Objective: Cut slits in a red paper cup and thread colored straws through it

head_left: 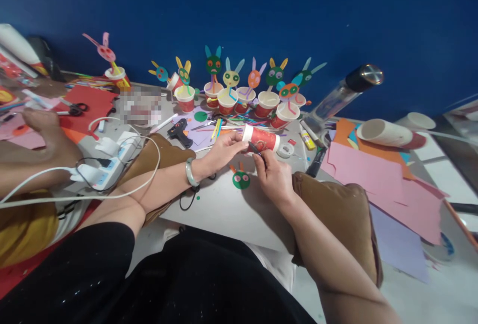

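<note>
The red paper cup point(266, 138) lies on its side in your grip, just beyond the green paper face point(241, 179). It should feel light and a little smooth, with thin walls that will probably dent under a firm pinch; take hold near the white-banded end, which is likely the stiffer part. Your left hand point(230, 147) is closed around that end. Your right hand point(274, 172), beyond and to the right of the green paper face, is clamped on a dark slim tool point(255, 149) held against the cup; you cannot tell its kind from here.

The cup's wall carries gold printing, too small to read. To the right of the face and farther off, a tape roll point(286, 150) and a yellow glue stick point(307, 140) show no legible label. A black glue gun point(180, 132) lies to the face's far left on the bench point(224, 214). Well beyond the face, standing cups point(227, 101) bear paper rabbit figures point(231, 78); pink sheets point(368, 172) spread well to its right.
</note>
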The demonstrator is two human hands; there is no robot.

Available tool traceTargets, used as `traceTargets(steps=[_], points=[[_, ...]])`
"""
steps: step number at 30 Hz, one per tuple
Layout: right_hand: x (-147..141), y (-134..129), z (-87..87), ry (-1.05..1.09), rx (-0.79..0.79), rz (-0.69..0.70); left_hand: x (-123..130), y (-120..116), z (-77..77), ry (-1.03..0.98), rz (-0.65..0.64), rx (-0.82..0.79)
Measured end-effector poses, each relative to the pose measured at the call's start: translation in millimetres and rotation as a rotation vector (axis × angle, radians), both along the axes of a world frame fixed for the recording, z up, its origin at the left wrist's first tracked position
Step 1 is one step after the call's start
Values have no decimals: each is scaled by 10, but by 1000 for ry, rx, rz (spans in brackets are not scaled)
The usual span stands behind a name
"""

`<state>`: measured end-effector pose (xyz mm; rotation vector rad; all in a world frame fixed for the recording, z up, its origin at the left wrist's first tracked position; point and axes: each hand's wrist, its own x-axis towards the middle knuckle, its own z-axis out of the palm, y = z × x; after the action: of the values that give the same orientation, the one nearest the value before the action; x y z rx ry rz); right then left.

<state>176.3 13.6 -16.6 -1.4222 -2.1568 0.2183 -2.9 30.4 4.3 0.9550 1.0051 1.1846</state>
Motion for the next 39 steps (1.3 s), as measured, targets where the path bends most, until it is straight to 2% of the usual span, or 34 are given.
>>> traceTargets(steps=[9,14,18,24,29,34,39], points=[[-3,15,-26,27,-2,-2,-10,25,-83,-16,0,13],[24,2,-47,103,13,122,-28,37,-34,-25,-3,22],[77,-5,-91,155,102,201,-68,72,-82,10,-29,113],[103,-7,-156,172,228,42,-36,45,-225,139,-61,294],[129,12,-157,160,283,7,26,-65,-260,309,-51,463],[132,30,-176,167,352,-16,35,-123,-273,377,-90,480],[139,28,-183,159,321,-12,40,-142,-293,408,-74,495]])
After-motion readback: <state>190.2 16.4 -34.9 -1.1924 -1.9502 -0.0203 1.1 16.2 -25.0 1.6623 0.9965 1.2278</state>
